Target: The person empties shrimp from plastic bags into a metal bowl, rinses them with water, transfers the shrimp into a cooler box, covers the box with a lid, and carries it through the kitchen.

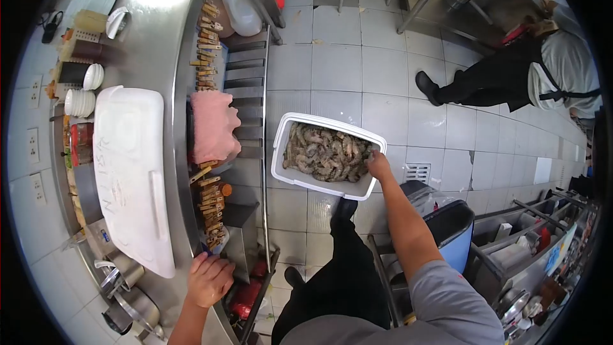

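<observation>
Your grey sleeve (434, 287) lies nearest the camera, leading out to your right hand (378, 166), which is clamped over the short wall of the white tub (279, 177). From that grip the tub's long axis runs leftward and slightly forward, with the shrimp (325, 153) just inside the wall. Your left hand (209, 279) is farther from the tub, back and left of the right-hand grip, fingers bent at the steel counter's (153, 38) edge; you cannot tell whether they close on anything.

Shrimp (329, 153) lie inside the tub (324, 186).
</observation>
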`<state>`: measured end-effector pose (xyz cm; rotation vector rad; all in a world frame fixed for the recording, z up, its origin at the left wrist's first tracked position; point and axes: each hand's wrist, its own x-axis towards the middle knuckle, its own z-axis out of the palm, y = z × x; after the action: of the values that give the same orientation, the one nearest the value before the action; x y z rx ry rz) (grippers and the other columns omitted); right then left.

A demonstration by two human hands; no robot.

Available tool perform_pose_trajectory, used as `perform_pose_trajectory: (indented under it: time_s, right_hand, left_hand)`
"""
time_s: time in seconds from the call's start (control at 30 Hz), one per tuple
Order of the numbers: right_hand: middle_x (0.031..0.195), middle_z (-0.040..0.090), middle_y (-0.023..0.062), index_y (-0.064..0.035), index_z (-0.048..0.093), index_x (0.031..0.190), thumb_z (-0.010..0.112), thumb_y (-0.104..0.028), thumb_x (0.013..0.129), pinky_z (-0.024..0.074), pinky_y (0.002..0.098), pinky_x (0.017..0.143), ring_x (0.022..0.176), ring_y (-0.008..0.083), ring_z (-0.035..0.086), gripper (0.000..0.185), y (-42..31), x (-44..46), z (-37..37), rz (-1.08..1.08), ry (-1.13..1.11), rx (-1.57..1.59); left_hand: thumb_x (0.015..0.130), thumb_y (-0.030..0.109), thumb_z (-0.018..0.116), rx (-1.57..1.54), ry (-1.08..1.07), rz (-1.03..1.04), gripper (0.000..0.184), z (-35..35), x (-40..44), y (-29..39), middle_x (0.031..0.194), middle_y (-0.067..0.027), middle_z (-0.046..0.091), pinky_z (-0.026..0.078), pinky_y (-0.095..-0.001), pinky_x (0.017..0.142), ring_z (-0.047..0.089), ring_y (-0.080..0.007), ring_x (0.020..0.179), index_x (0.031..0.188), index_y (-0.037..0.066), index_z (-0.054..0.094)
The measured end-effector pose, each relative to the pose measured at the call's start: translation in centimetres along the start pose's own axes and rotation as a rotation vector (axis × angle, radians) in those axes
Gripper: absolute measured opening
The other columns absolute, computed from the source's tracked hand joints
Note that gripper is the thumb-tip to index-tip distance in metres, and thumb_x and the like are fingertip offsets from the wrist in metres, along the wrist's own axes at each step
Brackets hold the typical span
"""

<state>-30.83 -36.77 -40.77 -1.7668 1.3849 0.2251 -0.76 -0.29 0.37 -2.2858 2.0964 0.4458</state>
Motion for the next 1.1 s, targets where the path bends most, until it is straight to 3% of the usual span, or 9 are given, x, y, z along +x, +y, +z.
perform_pose_trajectory:
  time_s: [0.13, 0.2, 0.27, 0.33, 0.47, 0.53, 0.73, 0.83, 1.1]
  right_hand:
    - [0.123, 0.058, 0.0272, 0.0007, 0.052, 0.131, 0.072, -0.025, 0.078, 0.0459, 0.0449, 0.099, 0.115, 0.041, 0.057, 0.062, 0.6, 3.1, 1.3, 0.006, 0.027, -0.096]
    - [0.131, 0.053, 0.0267, -0.0008, 0.05, 0.134, 0.073, -0.023, 0.077, 0.0446, 0.0448, 0.102, 0.119, 0.0414, 0.054, 0.065, -0.3, 4.3, 0.4, -0.004, 0.107, -0.205]
    - [0.134, 0.051, 0.0252, -0.0024, 0.048, 0.136, 0.073, -0.02, 0.076, 0.0431, 0.044, 0.104, 0.123, 0.0402, 0.051, 0.068, -0.8, 6.5, -0.6, 0.058, 0.092, -0.196]
    - [0.143, 0.046, 0.0138, -0.0125, 0.045, 0.141, 0.068, -0.023, 0.079, 0.0423, 0.0442, 0.106, 0.129, 0.036, 0.046, 0.067, 0.4, 9.7, -0.6, -0.041, 0.094, -0.273]
    - [0.145, 0.044, 0.0142, -0.0112, 0.045, 0.141, 0.068, -0.023, 0.079, 0.0415, 0.0435, 0.107, 0.129, 0.0355, 0.046, 0.066, 0.7, 11.6, -0.1, -0.048, 0.07, -0.226]
    - [0.147, 0.042, 0.0135, -0.0108, 0.047, 0.139, 0.068, -0.024, 0.079, 0.0425, 0.0436, 0.106, 0.129, 0.0354, 0.047, 0.065, 2.8, 12.3, 1.7, 0.025, -0.107, -0.284]
    - [0.134, 0.05, 0.0201, -0.0088, 0.053, 0.133, 0.067, -0.023, 0.079, 0.0467, 0.0451, 0.1, 0.119, 0.0358, 0.054, 0.058, -0.1, 7.4, 1.9, 0.079, -0.023, -0.312]
    - [0.116, 0.063, 0.0214, -0.0056, 0.062, 0.121, 0.068, -0.021, 0.076, 0.046, 0.0448, 0.098, 0.114, 0.038, 0.056, 0.048, 0.3, 7.3, 3.6, -0.07, 0.027, -0.31]
    - [0.121, 0.059, 0.0201, -0.006, 0.059, 0.124, 0.068, -0.02, 0.077, 0.0455, 0.0465, 0.098, 0.113, 0.039, 0.056, 0.049, -0.7, 4.6, 6.7, -0.048, 0.059, -0.119]
  left_hand:
    - [0.065, 0.015, 0.07, 0.01, -0.022, -0.014, 0.026, 0.0, -0.1, 0.0, 0.092, 0.0019, 0.067, 0.038, -0.04, 0.1, 0.062, -0.0189, 0.095, 0.091, 0.016, 0.071]
    - [0.07, 0.022, 0.068, 0.052, -0.044, -0.001, 0.025, 0.1, -0.2, -0.1, 0.096, 0.003, 0.066, 0.04, -0.0386, 0.099, 0.062, -0.0177, 0.094, 0.094, 0.018, 0.071]
    - [0.065, 0.015, 0.069, 0.016, -0.016, -0.016, 0.023, 0.3, 0.0, -0.1, 0.091, 0.003, 0.067, 0.039, -0.0401, 0.098, 0.062, -0.0181, 0.094, 0.087, 0.018, 0.07]
    - [0.065, 0.016, 0.068, 0.029, -0.027, -0.007, 0.022, 0.4, -0.2, -0.1, 0.091, 0.0038, 0.066, 0.039, -0.0396, 0.098, 0.062, -0.0175, 0.093, 0.086, 0.019, 0.07]
    - [0.071, 0.024, 0.067, 0.077, -0.066, 0.009, 0.022, 0.2, -0.3, -0.3, 0.094, 0.0052, 0.065, 0.036, -0.0361, 0.1, 0.062, -0.0153, 0.094, 0.092, 0.02, 0.07]
    - [0.07, 0.024, 0.068, 0.084, -0.069, 0.01, 0.022, 0.3, -0.5, -0.4, 0.094, 0.0053, 0.065, 0.037, -0.0359, 0.1, 0.062, -0.0151, 0.094, 0.092, 0.02, 0.07]
    - [0.066, 0.016, 0.068, 0.055, -0.035, -0.005, 0.021, 0.4, -0.4, -0.3, 0.09, 0.005, 0.065, 0.038, -0.0391, 0.098, 0.062, -0.0172, 0.092, 0.087, 0.02, 0.068]
    - [0.066, 0.017, 0.068, 0.054, -0.028, 0.004, 0.021, 0.3, -0.3, -0.3, 0.09, 0.0053, 0.066, 0.038, -0.0387, 0.098, 0.062, -0.0171, 0.092, 0.087, 0.021, 0.068]
    - [0.067, 0.017, 0.068, 0.054, -0.036, 0.01, 0.02, 0.3, -0.4, -0.4, 0.09, 0.0054, 0.066, 0.038, -0.0386, 0.098, 0.062, -0.0167, 0.093, 0.087, 0.021, 0.068]
